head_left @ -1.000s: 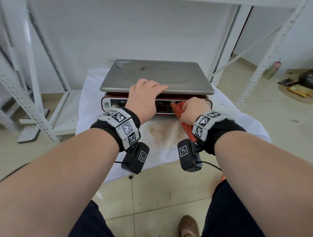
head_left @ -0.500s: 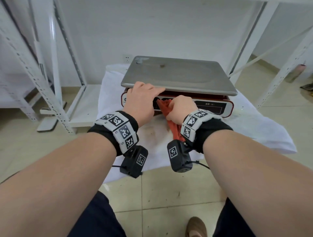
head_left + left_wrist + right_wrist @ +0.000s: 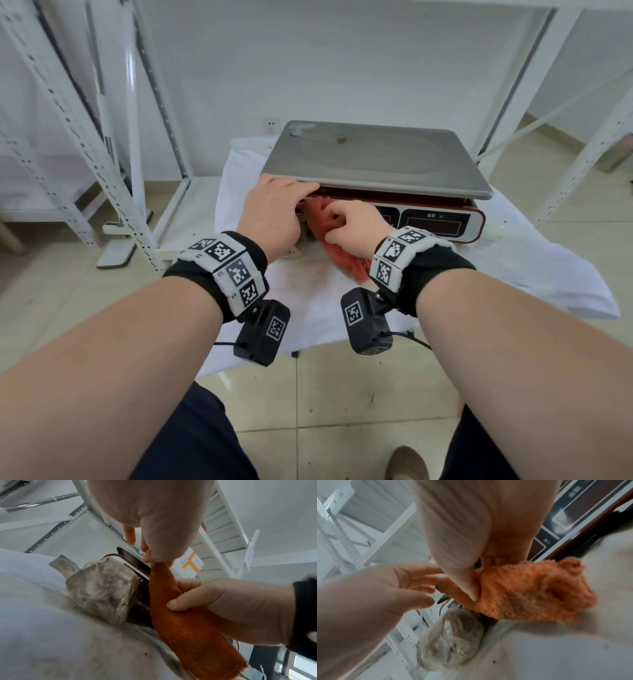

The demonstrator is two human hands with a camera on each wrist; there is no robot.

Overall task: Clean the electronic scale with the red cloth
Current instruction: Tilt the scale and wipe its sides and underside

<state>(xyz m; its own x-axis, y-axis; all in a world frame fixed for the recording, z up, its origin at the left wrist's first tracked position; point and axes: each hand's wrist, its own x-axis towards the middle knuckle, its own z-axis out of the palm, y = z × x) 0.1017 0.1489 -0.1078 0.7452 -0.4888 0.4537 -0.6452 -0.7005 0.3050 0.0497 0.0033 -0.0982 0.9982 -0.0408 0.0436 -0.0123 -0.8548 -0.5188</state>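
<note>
The electronic scale has a steel platter over a red body with a dark display panel. My left hand rests on the platter's front left corner, fingers straight over the edge. My right hand grips the red cloth and holds it against the left end of the front panel, just under the left fingers. In the left wrist view the cloth hangs down past the panel, pinched by the right thumb. In the right wrist view the thumb digs into the bunched cloth, and the left hand is relaxed.
The scale stands on a stained white sheet over a low stand. A plastic-wrapped lump sits at the scale's front left corner. White metal racks rise at left and right. A brown spot marks the platter.
My right hand has slid the cloth leftward along the front panel to the left end. The left hand has shifted to the platter's left corner, and the head view has turned.
</note>
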